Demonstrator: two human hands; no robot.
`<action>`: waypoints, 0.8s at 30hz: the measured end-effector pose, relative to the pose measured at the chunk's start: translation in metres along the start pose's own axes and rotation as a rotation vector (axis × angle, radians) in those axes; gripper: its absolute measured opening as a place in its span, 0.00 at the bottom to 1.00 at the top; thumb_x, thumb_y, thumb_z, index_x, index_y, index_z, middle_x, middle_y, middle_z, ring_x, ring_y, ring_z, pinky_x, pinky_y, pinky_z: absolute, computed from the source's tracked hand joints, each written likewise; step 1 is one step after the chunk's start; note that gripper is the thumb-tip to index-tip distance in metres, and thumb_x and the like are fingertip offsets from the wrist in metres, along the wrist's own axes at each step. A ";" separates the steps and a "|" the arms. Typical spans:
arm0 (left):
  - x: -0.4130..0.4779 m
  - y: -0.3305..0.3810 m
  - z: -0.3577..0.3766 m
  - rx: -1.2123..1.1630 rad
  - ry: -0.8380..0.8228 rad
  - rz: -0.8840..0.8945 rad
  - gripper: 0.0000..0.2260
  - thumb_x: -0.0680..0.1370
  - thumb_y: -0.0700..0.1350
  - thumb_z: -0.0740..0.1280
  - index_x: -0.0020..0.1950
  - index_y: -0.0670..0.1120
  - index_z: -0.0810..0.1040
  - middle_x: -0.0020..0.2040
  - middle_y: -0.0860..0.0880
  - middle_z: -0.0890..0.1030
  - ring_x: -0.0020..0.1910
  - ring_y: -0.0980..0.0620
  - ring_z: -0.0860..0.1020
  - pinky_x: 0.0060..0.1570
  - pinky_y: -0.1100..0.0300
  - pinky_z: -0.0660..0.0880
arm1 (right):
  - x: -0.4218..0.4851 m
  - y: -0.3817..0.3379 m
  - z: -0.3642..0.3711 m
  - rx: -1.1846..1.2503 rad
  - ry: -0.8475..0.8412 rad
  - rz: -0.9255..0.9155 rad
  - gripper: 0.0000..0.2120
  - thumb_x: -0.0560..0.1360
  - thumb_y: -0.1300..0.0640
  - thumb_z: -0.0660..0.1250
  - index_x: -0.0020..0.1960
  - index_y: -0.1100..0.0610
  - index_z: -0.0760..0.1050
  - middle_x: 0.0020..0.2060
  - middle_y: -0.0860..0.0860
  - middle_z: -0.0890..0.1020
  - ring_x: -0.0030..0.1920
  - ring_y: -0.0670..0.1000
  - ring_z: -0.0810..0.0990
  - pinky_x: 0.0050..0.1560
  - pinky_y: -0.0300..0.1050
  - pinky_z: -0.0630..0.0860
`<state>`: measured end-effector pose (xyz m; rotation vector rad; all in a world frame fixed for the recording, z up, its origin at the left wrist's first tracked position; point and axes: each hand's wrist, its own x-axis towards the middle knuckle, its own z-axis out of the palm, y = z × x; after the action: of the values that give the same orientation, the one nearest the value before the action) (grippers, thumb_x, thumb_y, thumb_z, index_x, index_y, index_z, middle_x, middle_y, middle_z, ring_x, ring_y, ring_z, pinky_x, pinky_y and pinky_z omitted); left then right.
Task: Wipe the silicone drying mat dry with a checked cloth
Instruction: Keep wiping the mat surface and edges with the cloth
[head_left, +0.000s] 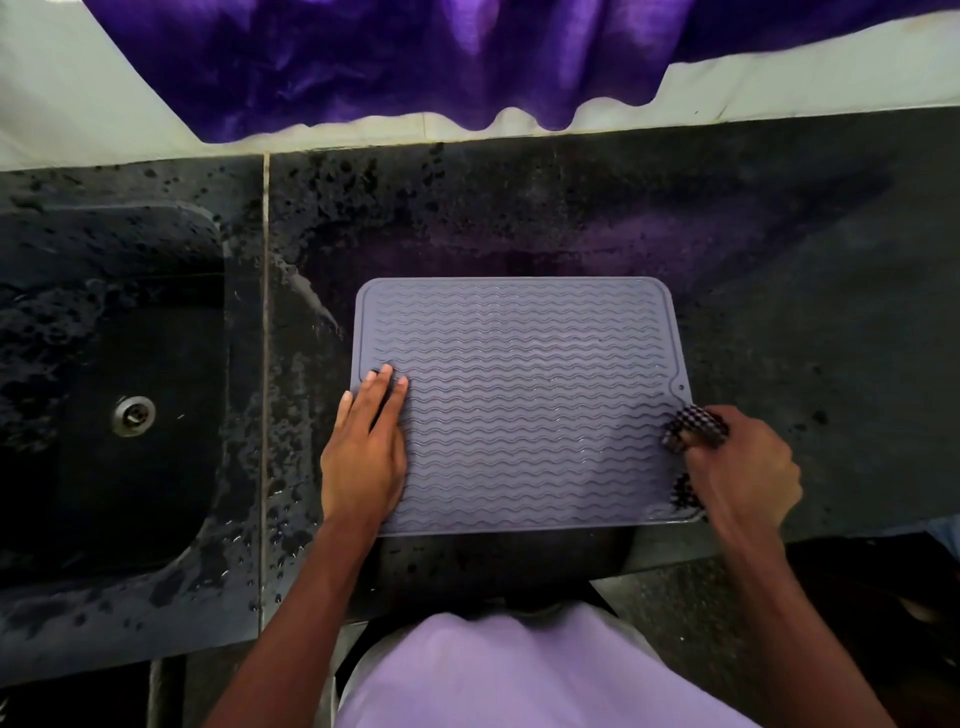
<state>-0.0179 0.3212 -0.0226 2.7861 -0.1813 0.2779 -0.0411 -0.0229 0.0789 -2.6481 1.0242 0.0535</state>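
Observation:
A grey silicone drying mat (524, 395) with wavy ridges lies flat on the dark stone counter. My left hand (366, 447) presses flat on the mat's left edge, fingers straight. My right hand (740, 467) grips a bunched black-and-white checked cloth (696, 426) at the mat's right edge, near its lower right corner. Part of the cloth shows below my fingers; the rest is hidden in my fist.
A dark sink (119, 384) with a metal drain (135, 414) is set into the wet counter (519, 218) to the left. Water drops dot the counter around the sink. A purple curtain (395, 57) hangs over the pale wall behind. The counter's front edge is just below the mat.

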 end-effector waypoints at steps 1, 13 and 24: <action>0.000 0.000 0.000 0.000 0.002 0.002 0.22 0.82 0.40 0.55 0.76 0.42 0.72 0.77 0.43 0.71 0.76 0.46 0.69 0.78 0.49 0.60 | -0.005 -0.008 0.001 0.017 -0.012 -0.043 0.16 0.69 0.56 0.70 0.57 0.48 0.79 0.47 0.56 0.82 0.45 0.63 0.80 0.45 0.53 0.76; -0.001 -0.002 -0.002 0.012 -0.021 0.021 0.22 0.82 0.41 0.55 0.76 0.42 0.72 0.77 0.44 0.70 0.76 0.46 0.69 0.78 0.46 0.61 | -0.025 -0.027 0.029 0.052 -0.131 -0.154 0.18 0.69 0.55 0.70 0.58 0.42 0.78 0.49 0.50 0.83 0.46 0.58 0.81 0.45 0.49 0.77; -0.004 -0.006 -0.003 -0.083 0.057 -0.053 0.19 0.84 0.41 0.56 0.73 0.40 0.75 0.74 0.45 0.74 0.73 0.48 0.73 0.80 0.53 0.56 | 0.011 0.018 -0.014 0.179 -0.003 0.055 0.17 0.71 0.52 0.72 0.59 0.50 0.78 0.51 0.58 0.84 0.52 0.63 0.81 0.53 0.55 0.76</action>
<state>-0.0214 0.3278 -0.0227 2.6926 -0.1022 0.3292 -0.0462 -0.0465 0.0856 -2.4589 1.0486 -0.0208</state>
